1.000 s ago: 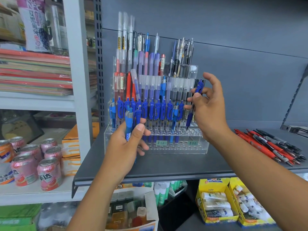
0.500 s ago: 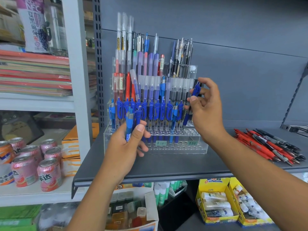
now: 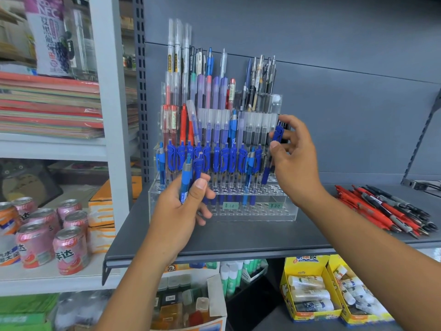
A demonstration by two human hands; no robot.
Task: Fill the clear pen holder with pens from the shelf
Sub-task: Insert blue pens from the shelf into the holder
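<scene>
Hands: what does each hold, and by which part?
Left hand grips a bunch of blue pens around their lower barrels. Right hand pinches a single pen just below its clip, tip pointing down.

The left hand is covering the lower barrels of the pens it is gripping, plus the front left corner of the holder. The right hand is masking the right-end slots. Whether its pen is seating in a slot is not resolving. The bottom edge is cropping the yellow boxes.
</scene>
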